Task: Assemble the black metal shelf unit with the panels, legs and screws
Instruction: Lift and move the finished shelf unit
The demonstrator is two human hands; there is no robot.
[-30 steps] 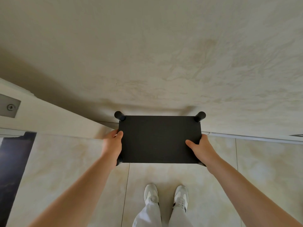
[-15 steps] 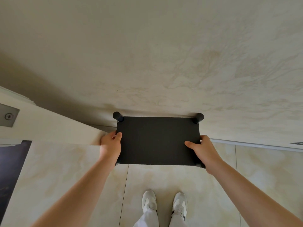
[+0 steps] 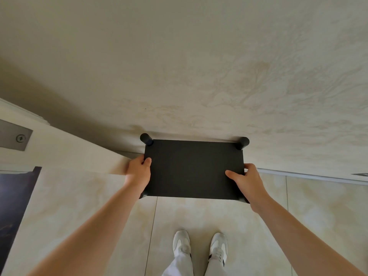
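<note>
Both hands are holding the black shelf [image 3: 194,169] level against the marbled wall [image 3: 199,66], above the tiled floor [image 3: 199,214]. The left hand [image 3: 138,173] is gripping the shelf's left edge, thumb lying on top and fingers curling round the side. The right hand [image 3: 248,181] is gripping the right edge, thumb reaching across the top and fingers wrapping under. Two round legs are sticking out at the far corners, the left leg [image 3: 146,139] and the right leg [image 3: 242,143], both touching or just beside the wall. The near legs are mostly hiding behind the wrists. A pale ledge [image 3: 69,156] with a metal plate [image 3: 15,137] is running in from the left, just beside the left hand. White shoes [image 3: 200,245] are standing on the floor near the viewer, below the shelf.
</note>
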